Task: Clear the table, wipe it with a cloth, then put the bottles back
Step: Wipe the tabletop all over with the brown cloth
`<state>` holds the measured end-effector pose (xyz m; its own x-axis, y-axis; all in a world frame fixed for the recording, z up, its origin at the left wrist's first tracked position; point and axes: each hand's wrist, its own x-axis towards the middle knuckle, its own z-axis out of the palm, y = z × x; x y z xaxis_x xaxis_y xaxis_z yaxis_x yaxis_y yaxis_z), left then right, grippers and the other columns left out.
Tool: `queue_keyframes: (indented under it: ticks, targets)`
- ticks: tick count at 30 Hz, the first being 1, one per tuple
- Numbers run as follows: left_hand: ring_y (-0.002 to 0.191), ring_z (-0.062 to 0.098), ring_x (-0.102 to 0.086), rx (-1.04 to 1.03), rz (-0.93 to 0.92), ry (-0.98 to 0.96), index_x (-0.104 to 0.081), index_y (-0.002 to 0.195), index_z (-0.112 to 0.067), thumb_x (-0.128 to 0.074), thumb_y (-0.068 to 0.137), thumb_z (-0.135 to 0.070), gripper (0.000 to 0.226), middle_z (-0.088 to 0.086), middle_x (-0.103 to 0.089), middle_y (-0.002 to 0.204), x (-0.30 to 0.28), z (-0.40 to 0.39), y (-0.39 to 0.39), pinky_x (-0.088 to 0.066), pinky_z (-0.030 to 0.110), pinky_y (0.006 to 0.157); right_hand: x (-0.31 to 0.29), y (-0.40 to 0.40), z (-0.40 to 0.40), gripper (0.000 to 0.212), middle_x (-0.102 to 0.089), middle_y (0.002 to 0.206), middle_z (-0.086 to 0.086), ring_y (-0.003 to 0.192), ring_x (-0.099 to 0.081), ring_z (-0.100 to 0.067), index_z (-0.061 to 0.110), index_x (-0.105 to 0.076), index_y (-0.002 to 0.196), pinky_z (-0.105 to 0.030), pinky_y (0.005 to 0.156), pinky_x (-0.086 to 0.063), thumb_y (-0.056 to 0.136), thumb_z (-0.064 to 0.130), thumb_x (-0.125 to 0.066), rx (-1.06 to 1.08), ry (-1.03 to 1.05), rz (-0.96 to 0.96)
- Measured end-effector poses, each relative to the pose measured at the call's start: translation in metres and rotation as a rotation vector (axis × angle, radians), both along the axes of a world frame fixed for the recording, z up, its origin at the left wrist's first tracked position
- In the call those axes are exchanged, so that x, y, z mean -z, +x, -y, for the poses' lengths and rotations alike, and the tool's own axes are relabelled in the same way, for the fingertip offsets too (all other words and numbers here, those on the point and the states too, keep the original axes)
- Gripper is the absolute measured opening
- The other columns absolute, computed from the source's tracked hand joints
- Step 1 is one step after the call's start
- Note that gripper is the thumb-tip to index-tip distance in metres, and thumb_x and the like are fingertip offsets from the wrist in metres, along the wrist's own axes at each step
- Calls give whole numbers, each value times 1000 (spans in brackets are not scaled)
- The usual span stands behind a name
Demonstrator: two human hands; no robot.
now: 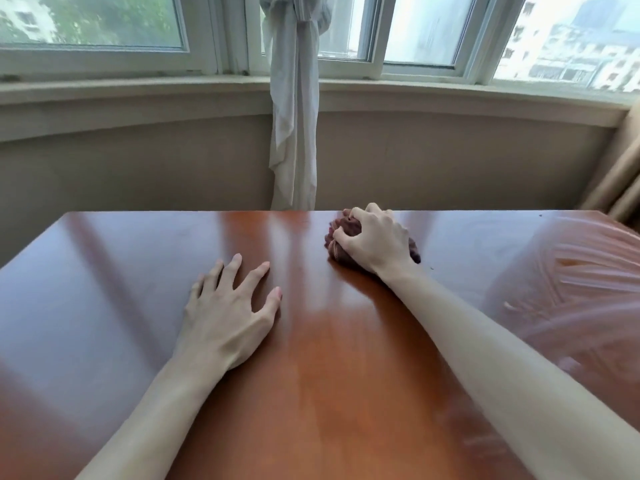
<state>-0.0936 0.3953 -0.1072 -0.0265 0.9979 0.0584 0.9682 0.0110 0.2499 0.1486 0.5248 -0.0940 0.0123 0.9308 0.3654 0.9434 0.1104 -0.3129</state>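
A glossy reddish-brown wooden table (104, 271) fills the lower half of the view. My right hand (375, 239) grips a bunched dark maroon cloth (341, 237) near the table's far edge, right of centre, and presses it onto the surface. My left hand (230, 308) lies flat on the tabletop left of centre, fingers spread and straight. No bottles are in view.
Wet streaks (571, 296) mark the table's right side. A beige wall and window sill (138, 88) run behind the table. A knotted white curtain (294, 126) hangs down to the table's far edge at centre. Beige drapes (620, 181) hang at the far right.
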Motion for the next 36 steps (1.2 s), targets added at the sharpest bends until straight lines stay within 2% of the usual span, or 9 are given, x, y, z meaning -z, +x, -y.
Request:
queue_keyframes:
  ticks: [3, 6, 9, 13, 18, 23, 26, 30, 36]
  targets:
    - [155, 23, -7, 16, 23, -21, -21, 157, -46, -22, 97, -69, 64, -1, -15, 168, -4, 3, 0, -8, 45, 126, -5, -3, 92, 42, -59, 108, 6, 102, -59, -30, 36, -68, 118, -39, 85, -45, 86, 60, -55, -95, -25, -8]
    - [155, 24, -6, 32, 13, -48, -20, 158, -45, -20, 97, -69, 65, 1, -14, 169, -5, 4, 0, -8, 47, 126, -4, 0, 183, 37, -55, 96, 10, 91, -57, -24, 34, -67, 102, -36, 80, -48, 83, 62, -52, -152, 16, 5]
    - [156, 25, -6, 27, 1, -61, -19, 158, -44, -20, 98, -68, 65, 0, -11, 169, -2, 5, 0, -7, 47, 125, -1, 6, 242, 36, -55, 93, 11, 87, -52, -17, 33, -66, 93, -30, 76, -43, 81, 63, -52, -170, 45, 4]
    - [156, 24, -4, 31, -5, -49, -19, 159, -44, -20, 98, -67, 64, 0, -10, 170, -1, 5, 0, -4, 47, 126, -4, 6, 210, 36, -57, 94, 11, 91, -55, -18, 35, -68, 96, -31, 74, -40, 80, 64, -53, -161, 38, 10]
    - [155, 22, -4, 37, -2, -9, -18, 158, -44, -19, 99, -65, 63, 0, -13, 169, 2, 6, -1, -8, 45, 126, -4, 7, 78, 38, -58, 104, 5, 103, -59, -29, 36, -71, 115, -40, 83, -44, 86, 58, -60, -49, 18, -17]
    - [155, 17, -5, 0, -13, 21, -18, 156, -50, -12, 90, -73, 70, -7, -13, 168, 6, 0, -1, -7, 40, 126, -3, 12, -49, 38, -58, 104, 1, 106, -56, -33, 28, -70, 102, -38, 79, -34, 87, 60, -57, 68, 8, -4]
    - [155, 15, -4, -15, -12, 20, -17, 155, -52, -9, 87, -74, 73, -10, -11, 168, 5, -1, 0, -6, 39, 126, -1, 11, -80, 37, -60, 105, -1, 105, -57, -34, 26, -69, 98, -39, 80, -35, 87, 59, -57, 101, 22, -12]
    - [155, 17, -5, -7, 2, -2, -18, 157, -49, -20, 95, -70, 65, -6, -12, 168, 1, 0, 0, -7, 41, 126, 0, 9, -42, 41, -59, 108, 0, 105, -56, -34, 27, -70, 108, -40, 81, -37, 88, 60, -55, 62, 7, 5]
    - [156, 22, -6, 7, 35, -41, -22, 157, -46, -25, 98, -66, 63, -2, -13, 169, -3, 3, 1, -5, 44, 126, -6, 2, 118, 46, -56, 99, 8, 97, -59, -28, 35, -69, 111, -39, 83, -47, 83, 64, -48, -105, -33, 1]
